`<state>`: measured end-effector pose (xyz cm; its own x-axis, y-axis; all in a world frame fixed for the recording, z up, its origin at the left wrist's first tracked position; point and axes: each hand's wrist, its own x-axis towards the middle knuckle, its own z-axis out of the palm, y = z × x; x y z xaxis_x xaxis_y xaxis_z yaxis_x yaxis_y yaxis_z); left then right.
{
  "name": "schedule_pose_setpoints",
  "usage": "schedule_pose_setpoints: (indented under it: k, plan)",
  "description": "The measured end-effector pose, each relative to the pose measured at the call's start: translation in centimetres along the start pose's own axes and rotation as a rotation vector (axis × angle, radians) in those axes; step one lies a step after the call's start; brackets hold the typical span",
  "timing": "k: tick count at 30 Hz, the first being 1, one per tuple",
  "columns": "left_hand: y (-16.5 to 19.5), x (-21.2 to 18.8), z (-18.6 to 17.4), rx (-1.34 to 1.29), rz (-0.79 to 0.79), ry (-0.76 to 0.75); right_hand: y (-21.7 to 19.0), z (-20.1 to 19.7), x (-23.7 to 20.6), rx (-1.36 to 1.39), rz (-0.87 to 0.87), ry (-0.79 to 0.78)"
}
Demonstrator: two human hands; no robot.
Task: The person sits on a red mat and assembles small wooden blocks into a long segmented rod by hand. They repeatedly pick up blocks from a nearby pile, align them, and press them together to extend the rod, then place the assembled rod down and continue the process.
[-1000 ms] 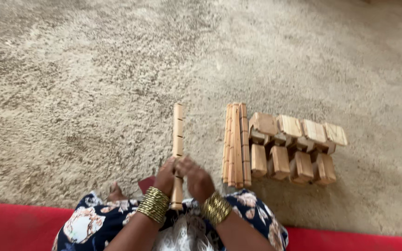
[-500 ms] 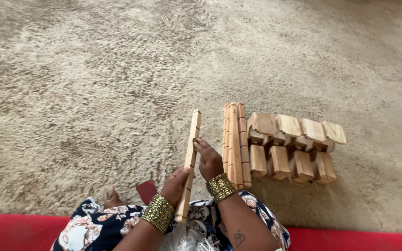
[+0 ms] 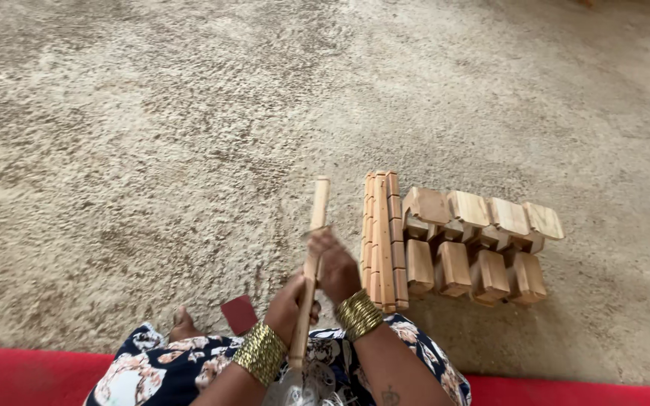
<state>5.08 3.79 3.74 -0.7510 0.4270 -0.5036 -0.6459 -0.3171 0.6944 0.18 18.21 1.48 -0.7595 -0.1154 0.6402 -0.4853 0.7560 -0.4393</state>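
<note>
Currently both hands grip one long pale wooden notched strip (image 3: 311,259), left hand (image 3: 289,308) wrapped low, right hand (image 3: 336,267) fingers pinching mid-length, just left of the upright bundle of matching strips (image 3: 382,239); judged best kept parallel to it.

A coarse, speckled beige-grey carpet floor (image 3: 152,150) fills the view under soft, even light; 1 red mat edge (image 3: 24,376) borders it below.
</note>
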Motion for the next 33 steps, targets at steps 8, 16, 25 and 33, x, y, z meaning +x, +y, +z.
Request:
schedule_pose_setpoints:
  k: [8,16,25,33]
  plan:
    - [-0.6,-0.3,0.2,0.071,-0.093,-0.054,2.9,-2.1,0.6,-0.032,0.159,0.058]
    - [0.6,2.0,-3.3,0.081,0.210,0.025,-2.5,0.8,-2.0,0.075,-0.099,-0.184]
    - [0.3,0.1,-0.5,0.030,-0.023,0.025,1.2,-0.6,0.8,0.019,0.012,0.002]
    - [0.7,3.6,-4.6,-0.382,0.166,0.124,-4.5,0.8,-0.7,0.157,-0.076,-0.210]
